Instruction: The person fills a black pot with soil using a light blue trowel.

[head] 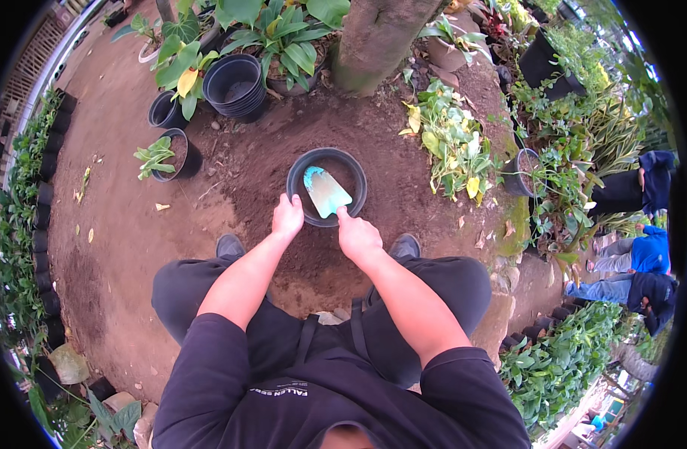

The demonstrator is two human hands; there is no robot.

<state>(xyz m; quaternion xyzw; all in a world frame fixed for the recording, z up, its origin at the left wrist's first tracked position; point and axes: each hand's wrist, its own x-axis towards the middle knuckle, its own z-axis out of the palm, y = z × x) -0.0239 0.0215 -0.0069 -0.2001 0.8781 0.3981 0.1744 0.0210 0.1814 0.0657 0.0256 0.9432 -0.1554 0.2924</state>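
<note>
A round black plastic plant pot (361, 168) stands on the soil between my feet, with dark soil (343, 168) visible inside. My left hand (289, 216) grips the pot's near left rim. In my right hand (359, 234) is a hand trowel (326, 192), its handle mostly covered by my fingers. The trowel's broad blade, worn metal with turquoise paint at tip and base, lies over the pot's opening and points away to the left. Loose dark soil (265, 168) surrounds the pot.
Left of the pot stands a potted seedling (178, 157); behind it are a small black pot (168, 109) and stacked black pots (234, 87). A tree trunk (377, 45) rises beyond. Uprooted leafy plants (453, 143) lie to the right. Several people (649, 250) are at far right.
</note>
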